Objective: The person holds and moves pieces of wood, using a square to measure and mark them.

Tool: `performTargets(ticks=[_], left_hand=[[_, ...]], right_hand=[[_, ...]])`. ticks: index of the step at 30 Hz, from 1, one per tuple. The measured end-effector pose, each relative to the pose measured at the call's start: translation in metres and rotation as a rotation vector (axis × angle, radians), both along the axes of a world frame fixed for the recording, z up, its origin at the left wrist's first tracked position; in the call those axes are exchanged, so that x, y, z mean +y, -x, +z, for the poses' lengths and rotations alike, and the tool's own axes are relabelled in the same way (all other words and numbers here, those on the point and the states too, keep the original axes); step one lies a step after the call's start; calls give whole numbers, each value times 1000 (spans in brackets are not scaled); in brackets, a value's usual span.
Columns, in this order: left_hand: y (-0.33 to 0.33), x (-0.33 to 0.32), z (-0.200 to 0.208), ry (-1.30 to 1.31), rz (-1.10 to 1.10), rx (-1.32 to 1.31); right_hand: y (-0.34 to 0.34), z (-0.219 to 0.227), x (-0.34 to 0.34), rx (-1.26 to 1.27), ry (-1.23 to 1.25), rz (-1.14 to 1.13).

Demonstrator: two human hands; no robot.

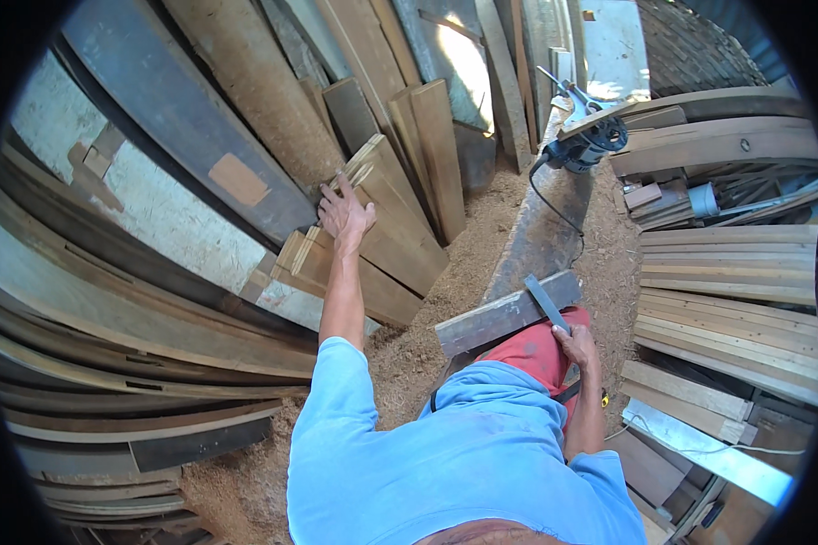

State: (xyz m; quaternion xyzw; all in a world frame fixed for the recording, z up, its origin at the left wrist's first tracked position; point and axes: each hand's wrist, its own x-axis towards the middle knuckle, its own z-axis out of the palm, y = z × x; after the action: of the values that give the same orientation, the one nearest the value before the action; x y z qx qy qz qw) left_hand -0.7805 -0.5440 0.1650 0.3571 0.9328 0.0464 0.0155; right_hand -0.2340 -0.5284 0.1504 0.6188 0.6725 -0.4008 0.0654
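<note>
My left hand (345, 216) reaches out with its fingers spread at the top end of a stack of short wooden boards (395, 222), which lean to my left. The fingertips seem to rest on the boards' upper edges. In my right hand (577, 346), close to my right thigh, is a flat grey metal bar (547, 302), shaped like a file. Its far end lies over a grey-brown plank (500, 316) set crosswise in front of my legs. The end of the bar inside my fist is hidden.
A power router (593, 143) with a black cord (547, 202) sits at the far end of a narrow worn beam (541, 232). Sawdust and shavings (468, 259) cover the ground. Long planks (191, 100) lean on the left; stacked timber strips (727, 322) lie on the right.
</note>
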Motion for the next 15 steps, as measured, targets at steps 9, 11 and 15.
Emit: performTargets(ticks=[9, 11, 15], left_hand=[[-1, -1, -7, -22, -23, 53], [-1, -1, -7, -22, -25, 48], [-2, -2, -8, -15, -27, 46]], right_hand=[[-8, 2, -3, 9, 19, -37], [-8, -2, -2, 8, -7, -43], [-10, -2, -1, 14, 46, -63]])
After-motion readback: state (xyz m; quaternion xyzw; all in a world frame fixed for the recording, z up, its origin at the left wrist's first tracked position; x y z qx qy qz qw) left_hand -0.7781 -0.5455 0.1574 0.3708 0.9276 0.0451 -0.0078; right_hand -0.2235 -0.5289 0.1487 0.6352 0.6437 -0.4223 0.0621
